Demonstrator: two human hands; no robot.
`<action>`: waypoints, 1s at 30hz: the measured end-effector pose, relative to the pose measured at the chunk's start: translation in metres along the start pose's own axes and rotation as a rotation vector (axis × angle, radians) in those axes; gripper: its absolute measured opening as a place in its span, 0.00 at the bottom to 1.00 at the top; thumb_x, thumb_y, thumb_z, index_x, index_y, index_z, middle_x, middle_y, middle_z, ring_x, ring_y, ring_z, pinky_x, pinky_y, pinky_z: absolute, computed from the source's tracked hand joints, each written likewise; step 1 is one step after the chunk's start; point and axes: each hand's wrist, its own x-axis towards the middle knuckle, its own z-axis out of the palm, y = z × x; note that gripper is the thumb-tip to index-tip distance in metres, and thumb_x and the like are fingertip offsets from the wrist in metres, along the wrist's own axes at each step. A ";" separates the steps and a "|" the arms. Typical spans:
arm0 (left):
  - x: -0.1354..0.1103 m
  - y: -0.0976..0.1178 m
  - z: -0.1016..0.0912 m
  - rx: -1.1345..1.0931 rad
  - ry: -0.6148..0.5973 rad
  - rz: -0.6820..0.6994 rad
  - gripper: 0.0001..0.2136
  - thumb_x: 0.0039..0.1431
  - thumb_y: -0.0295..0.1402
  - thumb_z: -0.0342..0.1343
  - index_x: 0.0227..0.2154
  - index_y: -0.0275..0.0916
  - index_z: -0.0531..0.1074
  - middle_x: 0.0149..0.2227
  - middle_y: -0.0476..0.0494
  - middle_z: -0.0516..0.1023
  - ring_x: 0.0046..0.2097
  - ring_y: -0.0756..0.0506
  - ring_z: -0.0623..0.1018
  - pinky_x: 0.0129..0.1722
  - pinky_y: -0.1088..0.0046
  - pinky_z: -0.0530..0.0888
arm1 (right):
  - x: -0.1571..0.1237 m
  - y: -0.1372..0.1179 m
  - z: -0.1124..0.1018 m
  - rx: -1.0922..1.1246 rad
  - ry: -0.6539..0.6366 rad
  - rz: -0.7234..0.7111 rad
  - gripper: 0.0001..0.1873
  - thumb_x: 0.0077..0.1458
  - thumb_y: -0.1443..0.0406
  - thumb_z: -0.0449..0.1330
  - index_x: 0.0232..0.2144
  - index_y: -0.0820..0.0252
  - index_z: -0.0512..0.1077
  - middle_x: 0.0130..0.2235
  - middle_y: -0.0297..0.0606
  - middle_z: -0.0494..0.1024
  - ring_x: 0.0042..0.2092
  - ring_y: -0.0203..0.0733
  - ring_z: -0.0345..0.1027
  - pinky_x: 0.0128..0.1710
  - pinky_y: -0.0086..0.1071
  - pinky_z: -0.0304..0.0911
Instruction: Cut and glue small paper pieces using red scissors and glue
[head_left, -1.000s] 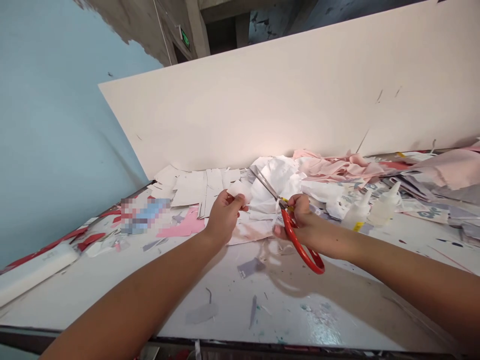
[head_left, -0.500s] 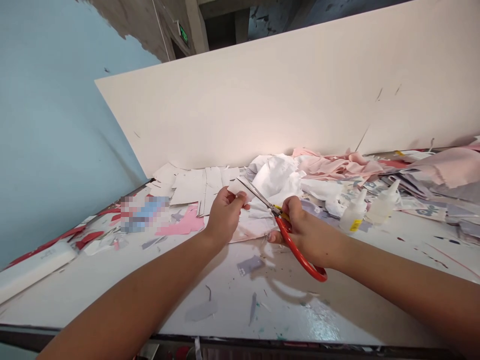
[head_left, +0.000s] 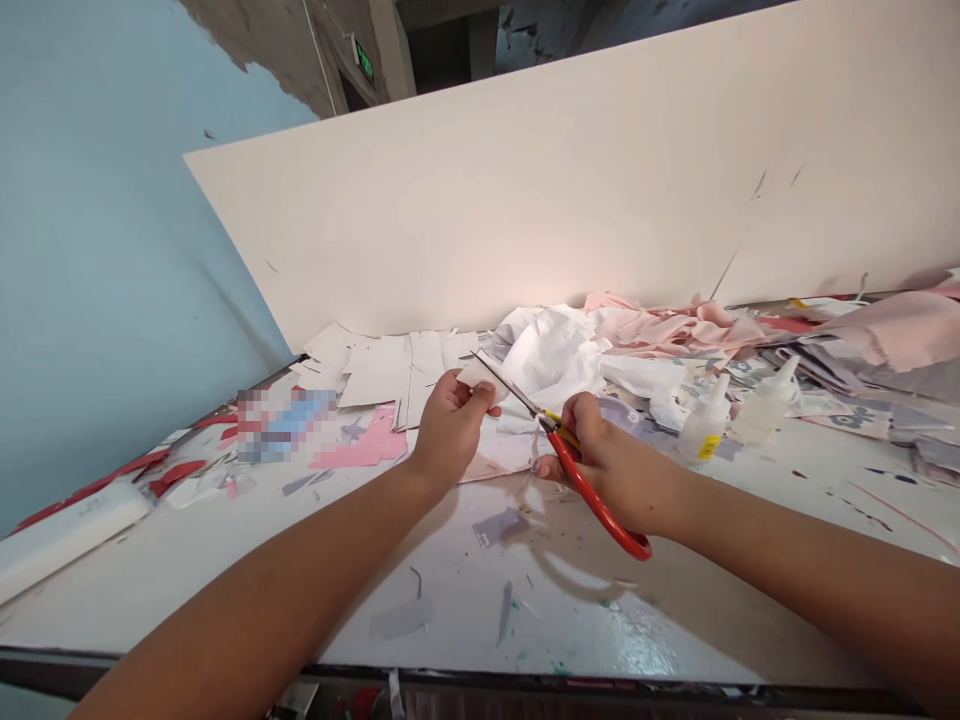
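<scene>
A board backs the tabletop beyond the left hand and right hand, with white cloth heaped just past them. The right hand grips scissors, two bottles to its right; the left pinches a small white piece at the blades.

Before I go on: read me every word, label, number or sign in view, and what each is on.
Nothing is legible.
Green sign beyond the board: too small.
Yellow label on one bottle: too blurred.
White block-like item, far left: faint marking, unreadable.
Printed scrap, far right: letters or pattern, cannot tell.
</scene>
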 end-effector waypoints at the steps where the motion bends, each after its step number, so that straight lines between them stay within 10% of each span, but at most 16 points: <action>1: 0.000 -0.001 0.000 0.002 0.002 0.000 0.09 0.49 0.38 0.56 0.27 0.39 0.65 0.25 0.53 0.68 0.27 0.53 0.72 0.28 0.76 0.65 | -0.001 -0.001 -0.001 0.001 -0.003 -0.002 0.19 0.48 0.56 0.54 0.30 0.54 0.45 0.21 0.24 0.59 0.23 0.35 0.54 0.22 0.29 0.52; 30: -0.004 0.000 0.000 0.143 0.098 0.079 0.10 0.51 0.41 0.53 0.30 0.39 0.65 0.27 0.49 0.72 0.30 0.51 0.74 0.30 0.75 0.66 | -0.001 0.001 0.024 -0.083 0.102 -0.101 0.23 0.50 0.46 0.46 0.31 0.55 0.42 0.25 0.30 0.60 0.23 0.37 0.57 0.23 0.35 0.56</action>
